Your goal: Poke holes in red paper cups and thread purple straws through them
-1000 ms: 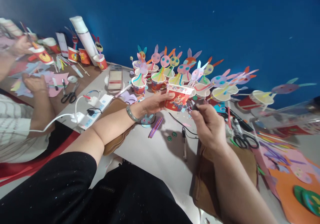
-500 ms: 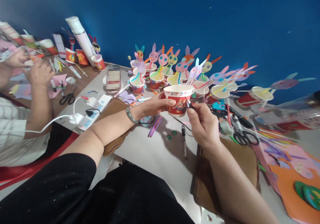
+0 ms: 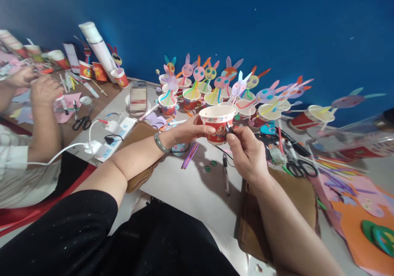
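My left hand (image 3: 195, 127) holds a red-and-white printed paper cup (image 3: 217, 118) by its left side, thumb on the front. The cup is above the table, its mouth tipped slightly toward me. My right hand (image 3: 248, 151) pinches a small knife-like tool (image 3: 229, 128) with a dark handle and a shiny metal tip. The tip is at the cup's right front side; whether it goes through the wall I cannot tell. Below lie a pen (image 3: 225, 173), two small green discs (image 3: 210, 165) and purple sticks (image 3: 190, 156).
Several paper cups with rabbit-faced figures (image 3: 198, 74) stand along the blue wall. Scissors (image 3: 301, 168), coloured paper (image 3: 353, 222) and a clear container (image 3: 363, 138) are on the right. A power strip (image 3: 118, 138) with cables lies left. Beyond it another person's hands (image 3: 44, 89) work.
The cup has shifted slightly left and tipped more toward me, showing more of its inside. My right hand has moved slightly left with the tool. The other person's hands have moved slightly.
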`<state>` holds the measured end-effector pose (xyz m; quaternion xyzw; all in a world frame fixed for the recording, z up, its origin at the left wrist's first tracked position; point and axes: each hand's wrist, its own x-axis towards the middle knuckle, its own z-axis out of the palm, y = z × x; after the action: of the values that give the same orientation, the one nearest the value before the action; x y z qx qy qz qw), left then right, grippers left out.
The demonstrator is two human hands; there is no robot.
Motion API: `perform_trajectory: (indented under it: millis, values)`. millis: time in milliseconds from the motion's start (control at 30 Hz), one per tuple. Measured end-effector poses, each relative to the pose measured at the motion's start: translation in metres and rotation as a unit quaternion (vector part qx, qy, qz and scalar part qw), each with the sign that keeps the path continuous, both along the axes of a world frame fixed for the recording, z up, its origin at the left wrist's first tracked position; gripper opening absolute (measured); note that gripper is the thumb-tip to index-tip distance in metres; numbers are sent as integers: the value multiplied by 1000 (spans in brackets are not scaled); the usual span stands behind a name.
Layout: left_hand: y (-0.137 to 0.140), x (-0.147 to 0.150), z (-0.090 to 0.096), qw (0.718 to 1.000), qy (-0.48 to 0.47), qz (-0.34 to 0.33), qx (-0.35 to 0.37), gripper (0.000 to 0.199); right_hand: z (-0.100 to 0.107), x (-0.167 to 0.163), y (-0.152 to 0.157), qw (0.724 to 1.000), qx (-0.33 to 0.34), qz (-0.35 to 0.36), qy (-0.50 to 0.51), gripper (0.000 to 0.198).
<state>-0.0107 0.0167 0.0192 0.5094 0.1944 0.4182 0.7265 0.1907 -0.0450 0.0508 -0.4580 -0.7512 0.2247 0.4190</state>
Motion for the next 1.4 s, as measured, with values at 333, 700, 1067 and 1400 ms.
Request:
perform_trajectory:
  millis: [333, 700, 1067, 1400]
  values:
    - [-3, 2, 3, 1000, -2, 2, 17, 66, 0, 1, 0, 1000, -17, 10, -6, 27]
    - [-3, 4, 3, 1000, -3, -14, 6, 77, -4, -2, -1, 1000, 2, -8, 3, 28]
    - [-2, 6, 1, 1000, -8, -3, 4, 75, -3, -4, -2, 999, 19, -26, -8, 29]
    - [-3, 6, 1, 1000, -7, 3, -8, 71, -7, -4, -5, 998, 31, -40, 43, 37]
